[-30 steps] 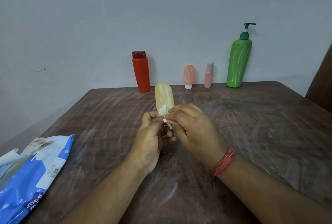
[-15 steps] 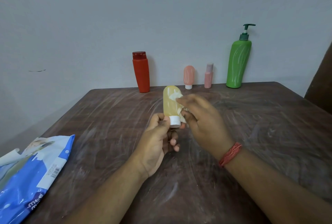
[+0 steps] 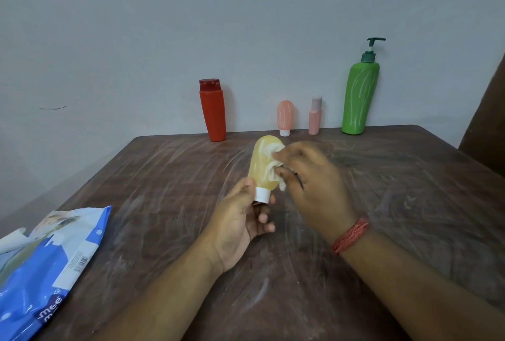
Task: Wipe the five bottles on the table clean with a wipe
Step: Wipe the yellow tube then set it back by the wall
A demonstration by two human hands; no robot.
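Yellow translucent bottle (image 3: 261, 164) is held above the middle of the table (image 3: 410, 204), cap end down and tilted slightly, its rounded end toward the wall. Left hand (image 3: 240, 227) pinches the white cap (image 3: 261, 195) between thumb and fingers; the lower fingers curl loosely under the cap and part of the cap is covered by them. Right hand (image 3: 314, 185) grips a crumpled white wipe (image 3: 274, 167) and presses it against the right side of the bottle. This hand is motion-blurred, so individual finger positions are hard to make out; the fingers appear curled round the wipe. Most of the wipe is hidden under the fingers, with only folds showing at the top and bottom of the hand. A red thread band (image 3: 351, 235) circles the right wrist.

Four other bottles stand upright along the far table edge against the wall, well apart from the hands: a red bottle (image 3: 213, 111), a small peach tube (image 3: 285, 116) resting on its white cap, a slim pink bottle (image 3: 315, 116) just beside it, and a tall green pump bottle (image 3: 360, 94).

A blue and white wipe packet (image 3: 46, 267) lies at the near left of the table, cut off by the frame edge; its printing is only partly legible. A dark brown shape at the right edge is cut off and cannot be identified.
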